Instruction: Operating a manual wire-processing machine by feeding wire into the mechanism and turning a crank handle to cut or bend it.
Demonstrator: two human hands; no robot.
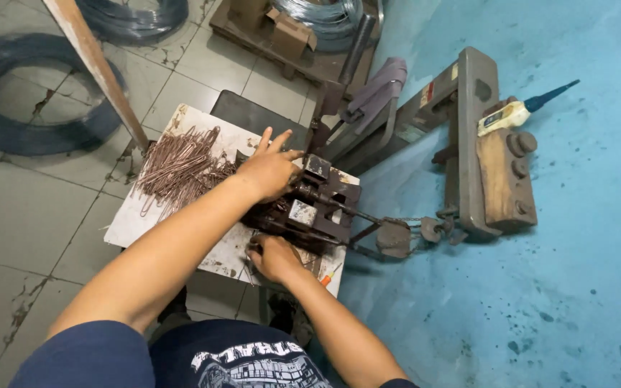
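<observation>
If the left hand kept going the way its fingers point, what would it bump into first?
Probably the upright dark metal lever just beyond the left hand, which rests on the rusty metal bending machine. Depth is hard to judge from this view, so the fingers might pass beside it.

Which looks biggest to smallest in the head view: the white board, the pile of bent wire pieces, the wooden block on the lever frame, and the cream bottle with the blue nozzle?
1. White board
2. Pile of bent wire pieces
3. Wooden block, though it lies farther off, so its true rank against the pile is unsure
4. Cream bottle
</observation>
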